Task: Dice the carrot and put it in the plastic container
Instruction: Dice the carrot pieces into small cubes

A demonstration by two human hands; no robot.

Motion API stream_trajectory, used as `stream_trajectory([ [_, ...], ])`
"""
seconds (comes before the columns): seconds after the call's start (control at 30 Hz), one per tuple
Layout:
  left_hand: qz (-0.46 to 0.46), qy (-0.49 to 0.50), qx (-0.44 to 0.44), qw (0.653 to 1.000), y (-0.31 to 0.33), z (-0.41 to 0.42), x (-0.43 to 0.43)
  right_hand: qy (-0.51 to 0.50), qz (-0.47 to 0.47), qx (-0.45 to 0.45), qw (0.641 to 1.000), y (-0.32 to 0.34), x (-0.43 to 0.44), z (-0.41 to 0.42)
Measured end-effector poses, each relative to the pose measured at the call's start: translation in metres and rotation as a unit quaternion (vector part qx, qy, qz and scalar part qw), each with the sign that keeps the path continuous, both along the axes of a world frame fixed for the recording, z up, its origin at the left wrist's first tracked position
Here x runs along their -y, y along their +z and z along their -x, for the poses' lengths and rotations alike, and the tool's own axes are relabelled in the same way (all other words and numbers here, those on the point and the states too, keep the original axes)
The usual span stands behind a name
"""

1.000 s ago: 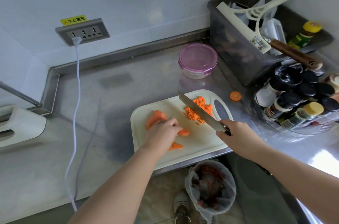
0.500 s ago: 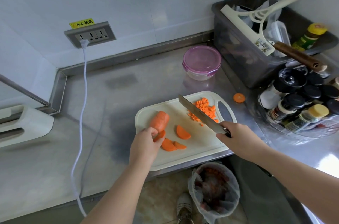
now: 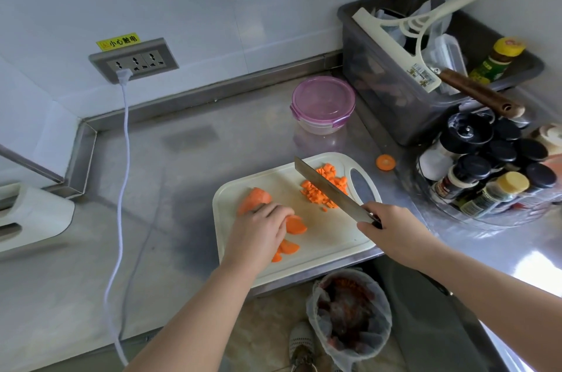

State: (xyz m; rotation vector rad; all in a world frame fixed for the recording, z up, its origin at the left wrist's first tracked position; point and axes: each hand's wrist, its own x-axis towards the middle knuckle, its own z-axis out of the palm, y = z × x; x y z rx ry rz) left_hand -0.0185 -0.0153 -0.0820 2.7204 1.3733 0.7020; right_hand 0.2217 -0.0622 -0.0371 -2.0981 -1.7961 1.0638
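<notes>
Fingers (image 3: pixel 275 212) of left hand (image 3: pixel 258 231) curl over carrot chunk (image 3: pixel 254 198), pinning it to cutting board (image 3: pixel 328 237) for slicing; right hand (image 3: pixel 392 231) grips knife (image 3: pixel 333 190), blade lifted. Dice (image 3: pixel 330 173) heaped far-right; plastic container (image 3: pixel 323 103) lidded, beyond board.

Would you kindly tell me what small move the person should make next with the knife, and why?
Probably bring the knife in the right hand down and left onto the carrot slices that the left hand touches: they lie undiced on the cutting board, while the blade is raised above the diced pile.
</notes>
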Motion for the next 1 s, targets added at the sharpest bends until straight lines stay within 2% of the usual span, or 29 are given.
stream_trajectory([
  [0.17,0.029,-0.054,-0.019,0.998,-0.031,-0.002,0.0,-0.014,0.012,0.011,1.0,-0.001,0.003,-0.005],
  [0.37,0.121,-0.015,-0.014,0.992,-0.024,0.0,0.001,-0.015,0.026,0.012,0.999,-0.002,0.005,-0.006],
  [0.43,0.193,-0.004,-0.086,0.977,-0.013,-0.008,-0.007,-0.011,0.029,0.004,1.0,-0.002,0.006,-0.002],
  [0.5,0.261,-0.007,-0.184,0.948,-0.003,-0.017,-0.015,-0.004,0.032,-0.001,0.999,-0.002,0.007,0.003],
  [0.53,0.293,-0.008,-0.192,0.937,-0.001,-0.019,-0.018,-0.002,0.035,-0.005,0.999,-0.002,0.007,0.005],
  [0.63,0.394,0.017,-0.101,0.913,-0.003,-0.019,-0.023,0.003,0.044,-0.01,0.999,-0.005,0.008,0.01],
  [0.83,0.399,0.046,-0.04,0.915,-0.002,-0.026,-0.021,-0.005,0.055,-0.015,0.998,-0.016,0.007,0.019],
  [0.93,0.369,0.123,-0.013,0.921,-0.005,-0.026,-0.016,-0.003,0.055,-0.01,0.998,-0.021,0.006,0.023],
  [1.0,0.396,0.195,0.073,0.894,-0.006,-0.027,-0.01,0.005,0.054,-0.006,0.998,-0.023,0.007,0.026],
])
